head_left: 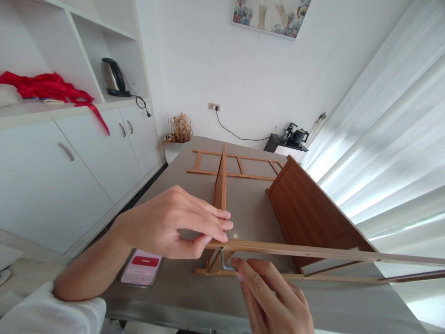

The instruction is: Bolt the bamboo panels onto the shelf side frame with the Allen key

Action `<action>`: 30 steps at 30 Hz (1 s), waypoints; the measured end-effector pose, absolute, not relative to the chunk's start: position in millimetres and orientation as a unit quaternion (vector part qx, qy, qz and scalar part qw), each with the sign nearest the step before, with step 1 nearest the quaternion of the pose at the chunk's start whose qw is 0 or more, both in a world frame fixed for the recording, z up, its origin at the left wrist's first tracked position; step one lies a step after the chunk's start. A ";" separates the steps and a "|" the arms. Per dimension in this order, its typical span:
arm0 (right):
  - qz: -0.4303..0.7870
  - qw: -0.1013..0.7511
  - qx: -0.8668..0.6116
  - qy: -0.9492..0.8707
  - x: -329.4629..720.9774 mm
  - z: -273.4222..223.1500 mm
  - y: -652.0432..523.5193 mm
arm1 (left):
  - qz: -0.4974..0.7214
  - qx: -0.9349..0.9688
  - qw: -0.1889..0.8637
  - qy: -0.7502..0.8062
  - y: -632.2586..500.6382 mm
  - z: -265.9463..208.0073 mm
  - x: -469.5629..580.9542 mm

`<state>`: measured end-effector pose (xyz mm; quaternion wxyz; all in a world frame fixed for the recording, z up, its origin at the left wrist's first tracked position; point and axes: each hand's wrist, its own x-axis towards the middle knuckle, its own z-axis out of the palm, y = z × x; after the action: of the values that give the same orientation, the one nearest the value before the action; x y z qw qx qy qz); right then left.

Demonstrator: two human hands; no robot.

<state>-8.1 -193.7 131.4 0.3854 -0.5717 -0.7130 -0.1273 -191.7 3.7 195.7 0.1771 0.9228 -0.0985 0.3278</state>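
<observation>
My left hand (177, 225) pinches the near end of an upright wooden board (219, 185), where it meets a ladder-like wooden side frame (333, 251) lying along the table's near side. My right hand (274, 292) holds the end of an L-shaped hex key (227, 266) between thumb and fingers. The key's other arm points up against the frame's upper rail, close to the board joint. To the right, a wide wooden panel (309, 208) stands on edge with its near end against the frame. The fastener under the key's tip is hidden.
Another wooden side frame (250, 176) lies flat toward the back of the grey table (167, 190). A phone (141, 268) with a lit screen lies left of my hands. White cabinets (86, 153) line the left, and curtains (392, 153) hang on the right.
</observation>
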 end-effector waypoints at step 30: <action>-0.178 0.360 -0.590 -0.700 -12.2 144.4 -198.8 | 0.329 0.923 0.177 -0.095 3.2 195.1 -192.0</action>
<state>-12.2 -198.8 144.4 0.3601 -0.5904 -0.7000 -0.1779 -192.0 3.2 195.1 0.1775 0.9225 -0.0947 0.3294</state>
